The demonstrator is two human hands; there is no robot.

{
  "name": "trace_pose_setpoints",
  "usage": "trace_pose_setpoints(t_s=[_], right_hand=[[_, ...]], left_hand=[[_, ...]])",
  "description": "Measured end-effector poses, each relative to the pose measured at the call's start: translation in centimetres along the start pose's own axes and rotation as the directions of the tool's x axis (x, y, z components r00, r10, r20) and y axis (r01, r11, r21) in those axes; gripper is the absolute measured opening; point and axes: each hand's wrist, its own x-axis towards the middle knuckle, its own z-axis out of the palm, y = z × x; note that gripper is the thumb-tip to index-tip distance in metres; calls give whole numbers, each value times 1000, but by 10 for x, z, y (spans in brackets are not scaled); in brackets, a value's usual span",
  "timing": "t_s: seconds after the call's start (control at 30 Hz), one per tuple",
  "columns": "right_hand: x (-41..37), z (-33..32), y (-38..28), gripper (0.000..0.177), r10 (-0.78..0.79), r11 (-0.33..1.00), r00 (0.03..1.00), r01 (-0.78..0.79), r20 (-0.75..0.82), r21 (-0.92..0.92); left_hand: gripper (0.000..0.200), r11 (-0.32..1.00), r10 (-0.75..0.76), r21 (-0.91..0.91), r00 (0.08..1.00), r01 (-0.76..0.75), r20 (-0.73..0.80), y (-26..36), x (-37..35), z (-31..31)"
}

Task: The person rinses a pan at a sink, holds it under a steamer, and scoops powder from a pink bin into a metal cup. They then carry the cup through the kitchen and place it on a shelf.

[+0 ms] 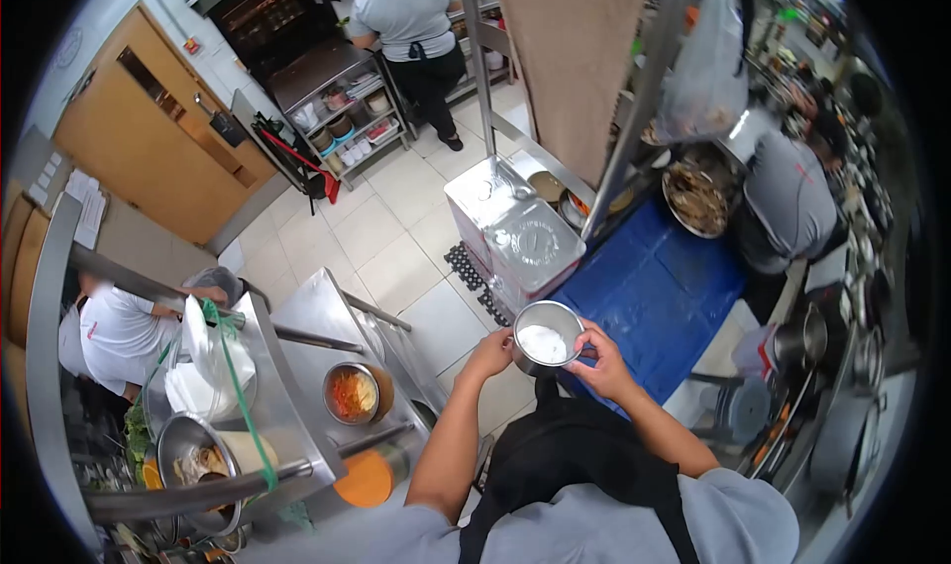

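Observation:
A round steel container [526,358] is held up in front of my apron, its mouth tilted toward me. White powder or a similar white substance [543,344] lies inside it. My left hand [489,354] grips the container's left side, the fingers partly hidden behind the wall. On the opposite side my right hand [600,363] is closed on the rim and wall. Below and beyond the container is the blue surface [654,297]. Left of my forearm stands a steel pot [335,396] with orange and yellow food in it.
A silver metal tin box [515,229] stands ahead. Nearby are an orange-topped tub [365,479], a steel rack [287,396] and a large bowl of food [696,198]. Co-workers are at the left [114,336], the back [406,19] and the right [788,198].

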Motion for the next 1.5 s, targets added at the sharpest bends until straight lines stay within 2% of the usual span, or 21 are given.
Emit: trace_pose_setpoints(t_s=[0.07, 0.13, 0.27, 0.3, 0.33, 0.37, 0.4, 0.43, 0.47, 0.63, 0.8, 0.87, 0.9, 0.93, 1.0, 1.03, 1.1, 1.23, 1.3, 1.47, 1.5], right_hand=[[35, -11, -2, 32, -21, 994, 999, 25, 36, -105], [67, -18, -7, 32, -24, 991, 997, 33, 78, -126], [124, -25, 1, 32, -86, 995, 990, 90, 115, -33], [138, -23, 5, 32, -51, 998, 993, 49, 107, 26], [154, -21, 9, 33, -14, 996, 995, 6, 97, 85], [169, -19, 12, 34, 19, 993, 994, -32, 107, 115], [183, -17, 14, 34, 59, 987, 992, -75, 113, 144], [200, -13, 21, 34, 2, 991, 994, -16, 112, 130], [217, -8, 29, 35, -15, 991, 993, 0, 113, 135], [319, 48, 20, 32, -57, 976, 994, 36, 96, 213], [444, 110, 19, 30, 7, 976, 1000, -4, -14, 219], [488, 121, 25, 34, 95, 986, 995, -89, -33, 141], [508, 126, 17, 35, 97, 990, 993, -90, -62, 105], [525, 126, 15, 35, 104, 990, 986, -90, -127, 108], [559, 125, 17, 35, 106, 994, 986, -105, -129, 18], [573, 124, 17, 35, 104, 995, 982, -102, -155, 20], [602, 121, 18, 35, 107, 994, 969, -107, -221, 12], [662, 111, 38, 35, 112, 994, 942, -105, -317, 39], [696, 108, 51, 32, 87, 994, 930, -60, -356, 88], [799, 87, 91, 32, 118, 989, 865, -60, -488, 133], [819, 81, 93, 32, 108, 992, 847, -53, -521, 119]], left_hand=[[33, 988, -144, 58, 989, 142, 39, 6, 28, -11], [37, 982, -157, 107, 988, 155, 4, -24, 46, -3], [42, 954, -288, -1, 911, 301, 296, -117, 50, 29], [51, 967, -245, 182, 861, 181, 445, -169, 55, 48], [63, 971, -216, 196, 860, 139, 462, -203, 45, 63], [77, 883, -468, 313, 713, 350, 522, -169, 32, 36], [89, 812, -573, 229, 658, 537, 489, -172, 24, 27], [93, 725, -660, 176, 598, 666, 455, -174, 25, 16], [92, 667, -727, 253, 539, 701, 425, -199, 34, 9], [81, 718, -682, 423, 435, 554, 588, -258, 129, -88], [62, 678, -711, 660, 517, 324, 476, -261, 221, -249], [56, 717, -658, 257, 507, 648, 556, -218, 252, -335], [50, 672, -696, 131, 562, 729, 448, -231, 266, -355], [59, 775, -616, 149, 681, 614, 396, -253, 285, -372], [57, 908, -389, 283, 871, 309, 300, -307, 327, -398], [57, 908, -382, 304, 868, 288, 317, -295, 345, -420], [51, 890, -456, 212, 817, 405, 354, -280, 385, -451], [50, 911, -409, 213, 840, 354, 356, -273, 471, -498], [50, 870, -484, 92, 805, 484, 342, -268, 505, -520], [48, 862, -507, 190, 806, 470, 306, -351, 575, -574], [42, 808, -585, 127, 759, 575, 287, -345, 581, -590]])
